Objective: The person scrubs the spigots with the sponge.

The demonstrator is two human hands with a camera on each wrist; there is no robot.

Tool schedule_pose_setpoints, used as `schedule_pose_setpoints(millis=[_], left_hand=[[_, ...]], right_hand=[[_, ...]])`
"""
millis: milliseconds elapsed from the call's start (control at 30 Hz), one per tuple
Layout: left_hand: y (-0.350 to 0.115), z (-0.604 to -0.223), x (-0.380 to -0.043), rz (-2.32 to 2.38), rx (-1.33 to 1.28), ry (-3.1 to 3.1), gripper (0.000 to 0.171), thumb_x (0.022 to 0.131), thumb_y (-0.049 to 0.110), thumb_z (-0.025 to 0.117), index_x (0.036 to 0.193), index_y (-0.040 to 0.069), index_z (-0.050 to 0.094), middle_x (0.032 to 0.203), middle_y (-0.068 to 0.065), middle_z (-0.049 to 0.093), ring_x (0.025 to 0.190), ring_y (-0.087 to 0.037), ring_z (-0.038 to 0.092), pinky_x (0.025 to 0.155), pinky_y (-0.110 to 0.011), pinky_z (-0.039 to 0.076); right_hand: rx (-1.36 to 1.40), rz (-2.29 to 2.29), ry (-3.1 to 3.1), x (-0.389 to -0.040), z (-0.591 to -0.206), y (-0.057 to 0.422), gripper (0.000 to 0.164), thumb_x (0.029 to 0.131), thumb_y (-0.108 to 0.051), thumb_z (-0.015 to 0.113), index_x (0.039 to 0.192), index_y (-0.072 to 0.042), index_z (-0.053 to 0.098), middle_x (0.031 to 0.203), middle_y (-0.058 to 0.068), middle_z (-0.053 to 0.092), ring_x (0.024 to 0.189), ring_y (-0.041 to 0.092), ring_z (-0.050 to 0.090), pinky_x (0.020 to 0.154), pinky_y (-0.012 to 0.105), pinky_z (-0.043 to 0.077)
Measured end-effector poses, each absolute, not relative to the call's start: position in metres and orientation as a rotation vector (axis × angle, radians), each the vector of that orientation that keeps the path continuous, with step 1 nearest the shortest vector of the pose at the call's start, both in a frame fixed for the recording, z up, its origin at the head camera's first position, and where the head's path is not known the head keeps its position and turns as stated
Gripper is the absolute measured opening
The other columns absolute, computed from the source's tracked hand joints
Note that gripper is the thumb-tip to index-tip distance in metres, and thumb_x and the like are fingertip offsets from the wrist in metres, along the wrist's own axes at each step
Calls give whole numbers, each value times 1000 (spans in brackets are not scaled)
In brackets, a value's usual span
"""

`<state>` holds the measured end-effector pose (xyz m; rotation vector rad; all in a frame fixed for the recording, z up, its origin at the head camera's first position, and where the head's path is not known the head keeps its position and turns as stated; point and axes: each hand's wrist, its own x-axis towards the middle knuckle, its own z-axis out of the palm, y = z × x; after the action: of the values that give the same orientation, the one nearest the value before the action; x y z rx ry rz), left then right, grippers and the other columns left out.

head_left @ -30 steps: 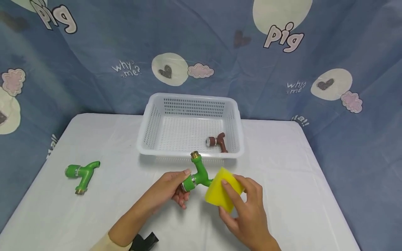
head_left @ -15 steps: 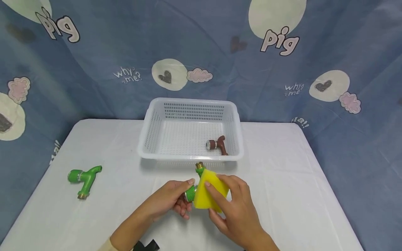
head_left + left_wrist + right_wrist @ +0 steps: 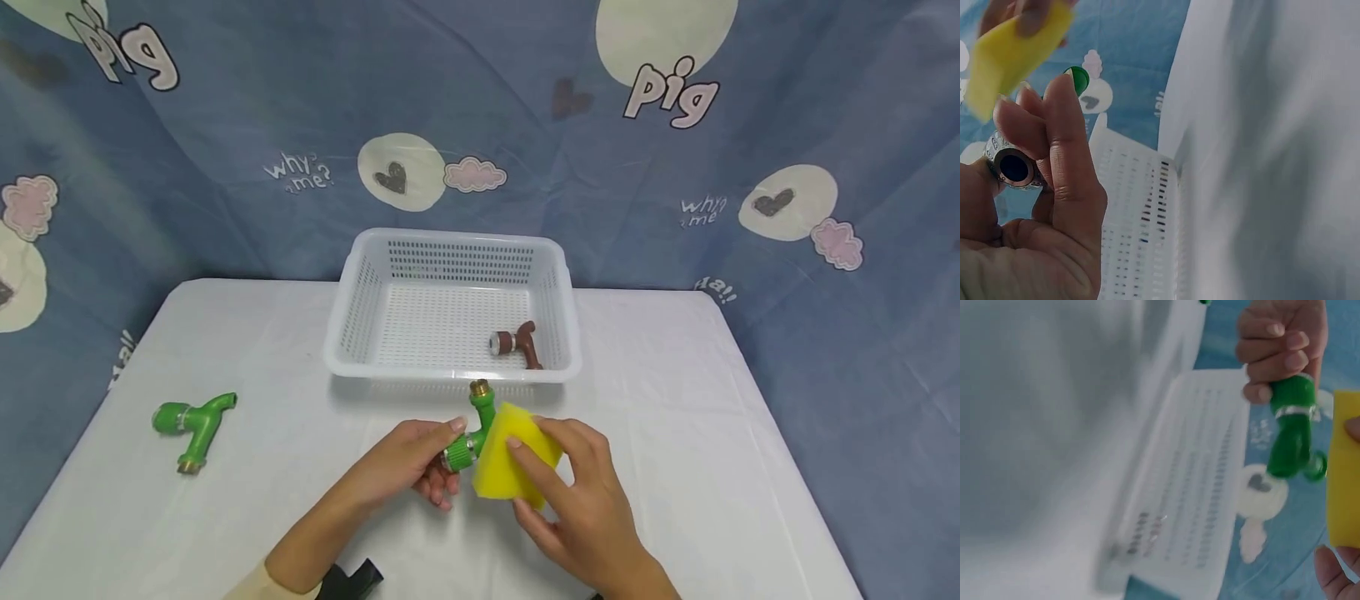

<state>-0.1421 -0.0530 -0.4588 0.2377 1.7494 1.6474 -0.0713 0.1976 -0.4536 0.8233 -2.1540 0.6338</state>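
Observation:
My left hand (image 3: 416, 458) grips a green faucet (image 3: 483, 408) by its ribbed end, with the brass-threaded end pointing up toward the basket. In the right wrist view, the curled fingers (image 3: 1272, 347) of that hand wrap the faucet's thick end. A yellow sponge (image 3: 513, 457) is pinched between the thumb and fingers of my right hand (image 3: 588, 500). It overlaps the faucet's spout side in the head view. The left wrist view shows the sponge (image 3: 1016, 53) blurred, beyond the left fingertips.
A white perforated basket (image 3: 450, 374) stands at the back of the white-covered table, with a brown faucet (image 3: 525, 343) inside. Another green faucet (image 3: 197, 429) lies at the left. Behind hangs a printed blue curtain (image 3: 480, 83). Something black (image 3: 352, 579) shows near the left forearm.
The sponge moved left across the green faucet, covering most of it, then drew back slightly right, uncovering its neck. The left hand keeps its grip and shifted only a little.

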Motion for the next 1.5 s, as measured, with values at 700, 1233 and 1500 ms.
schedule_pose_setpoints(millis=[700, 1233, 1500], left_hand=[[-51, -456, -144, 1683, 219, 1732, 52, 110, 44, 53, 96, -4, 65, 71, -11, 67, 52, -17, 65, 57, -36, 62], [-50, -454, -140, 1682, 229, 1749, 47, 109, 42, 55, 91, -1, 62, 68, -10, 64, 47, -12, 55, 56, -40, 63], [-49, -456, -138, 1733, 235, 1737, 42, 109, 39, 56, 94, 0, 57, 75, -12, 67, 53, -14, 59, 62, -44, 64]], right_hand=[[763, 607, -2217, -67, -474, 200, 39, 105, -32, 50, 130, -10, 71, 134, 24, 59, 116, 42, 51, 112, 33, 35], [730, 544, -2229, -61, -483, 201, 36, 105, -26, 47, 128, -12, 72, 132, 23, 59, 113, 43, 52, 102, 41, 41], [550, 651, -2260, -57, -478, 217, 45, 104, -37, 49, 134, -8, 68, 137, 25, 55, 117, 42, 47, 93, 34, 40]])
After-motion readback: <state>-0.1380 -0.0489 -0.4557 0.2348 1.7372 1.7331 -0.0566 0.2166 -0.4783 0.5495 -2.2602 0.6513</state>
